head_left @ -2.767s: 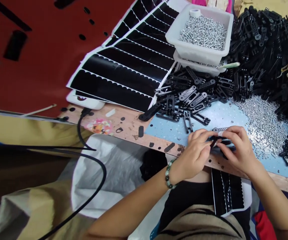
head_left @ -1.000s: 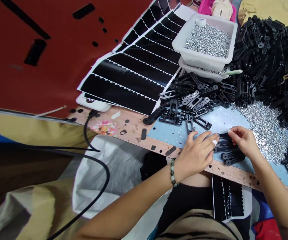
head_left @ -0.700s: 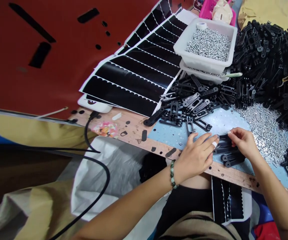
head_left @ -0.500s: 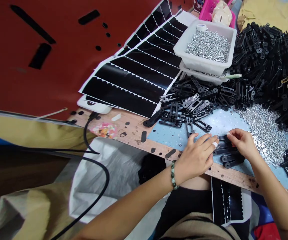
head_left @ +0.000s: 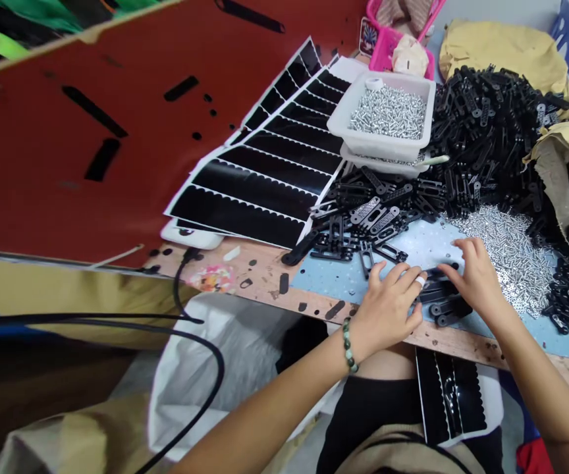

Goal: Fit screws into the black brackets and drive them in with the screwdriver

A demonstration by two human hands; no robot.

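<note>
Several black plastic arms [head_left: 443, 301] lie side by side at the table's front edge, between my two hands. My left hand [head_left: 386, 304], with a bead bracelet at the wrist and a white band on one finger, rests its stretched fingers at their left ends. Whether its fingertips press on the arms is partly hidden. Over their right side is my right hand [head_left: 479, 280], thumb and forefinger spread apart with nothing visible between them. Small silver screws [head_left: 512, 253] are heaped just beyond it. Loose black slotted links [head_left: 378, 214] lie past my left hand.
A white tub [head_left: 388, 115] of silver screws stands on another tray behind the links. Sheets of black stickers [head_left: 265, 171] lie to the left, beside a red board [head_left: 131, 197]. A large pile of black parts [head_left: 487, 131] fills the back right. A black cable [head_left: 220, 368] hangs at left.
My right thumb and forefinger have parted from a pinch, and that hand has lifted slightly off the black arms. My left hand stays at their left ends. The camera view has shifted.
</note>
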